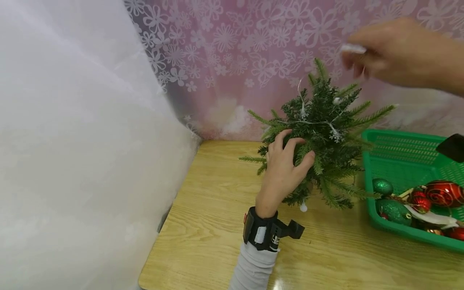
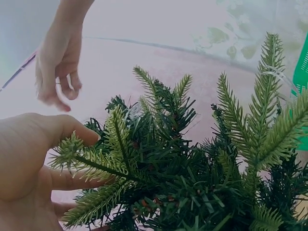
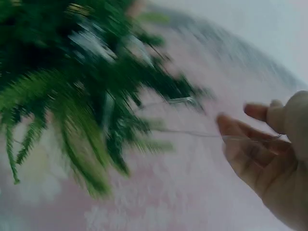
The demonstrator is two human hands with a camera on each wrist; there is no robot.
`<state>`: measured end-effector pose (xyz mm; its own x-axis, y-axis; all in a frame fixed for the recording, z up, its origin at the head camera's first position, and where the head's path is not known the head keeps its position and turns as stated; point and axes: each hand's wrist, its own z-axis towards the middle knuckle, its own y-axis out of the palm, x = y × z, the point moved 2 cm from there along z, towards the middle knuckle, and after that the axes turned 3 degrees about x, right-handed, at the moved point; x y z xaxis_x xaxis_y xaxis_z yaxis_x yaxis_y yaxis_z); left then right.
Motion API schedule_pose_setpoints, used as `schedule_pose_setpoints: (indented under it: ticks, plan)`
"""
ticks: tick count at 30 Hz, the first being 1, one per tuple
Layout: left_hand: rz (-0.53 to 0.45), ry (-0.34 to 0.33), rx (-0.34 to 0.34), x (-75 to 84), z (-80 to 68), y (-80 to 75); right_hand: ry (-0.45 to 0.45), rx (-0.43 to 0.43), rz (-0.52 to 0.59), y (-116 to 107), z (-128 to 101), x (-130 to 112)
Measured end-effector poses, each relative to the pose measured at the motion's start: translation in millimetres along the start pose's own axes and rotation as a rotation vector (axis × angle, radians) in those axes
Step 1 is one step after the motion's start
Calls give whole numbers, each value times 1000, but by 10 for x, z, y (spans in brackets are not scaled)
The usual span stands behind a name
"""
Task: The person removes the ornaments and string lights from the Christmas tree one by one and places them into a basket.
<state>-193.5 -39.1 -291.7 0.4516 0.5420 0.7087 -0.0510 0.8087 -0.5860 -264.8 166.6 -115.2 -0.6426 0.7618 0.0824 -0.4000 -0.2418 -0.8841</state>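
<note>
A small artificial fir tree (image 1: 326,133) stands on the wooden table (image 1: 217,225), with a thin wire light string (image 1: 302,106) draped over its branches. My left hand (image 1: 286,161) grips the foliage on the tree's left side, thumb and fingers curled round a branch (image 2: 96,166). Above the treetop my right hand (image 1: 362,60) pinches a small white piece (image 1: 353,48). In the right wrist view a fine wire (image 3: 192,134) runs from the blurred tree (image 3: 72,86) to the fingers of that hand (image 3: 260,144). The left wrist view shows the right hand (image 2: 57,72) hanging above the tree (image 2: 183,168).
A green plastic basket (image 1: 402,157) at the right holds red baubles (image 1: 444,193) and green baubles (image 1: 382,186). A black object (image 1: 453,147) juts in at the right edge. A white sheer curtain (image 1: 72,141) fills the left; a pink floral backdrop (image 1: 235,60) stands behind.
</note>
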Motion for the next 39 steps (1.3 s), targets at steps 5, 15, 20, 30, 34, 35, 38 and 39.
schedule_pose_setpoints:
  ticks: [5, 15, 20, 30, 34, 35, 38, 39]
  plan:
    - [5, -4, -13, -20, -11, 6, -295, -99, -321, 269, 44, -516]
    - [33, 3, 4, -11, -4, -3, -126, -270, -432, 413, 361, -501]
    - [28, 10, 14, 3, -4, -1, 4, -239, -69, 337, 435, -473]
    - [21, 6, 17, -4, 16, -21, 262, -151, 127, -62, 579, -275]
    - [19, -6, 22, -15, 19, -18, 322, -132, 235, -97, 578, -164]
    - [18, -9, 23, -16, 18, -17, 341, -135, 264, -89, 569, -142]
    - [13, -6, 24, -16, 14, -14, 386, -120, 304, -63, 522, -82]
    - [11, -4, 25, -16, 12, -14, 402, -118, 317, -55, 503, -62]
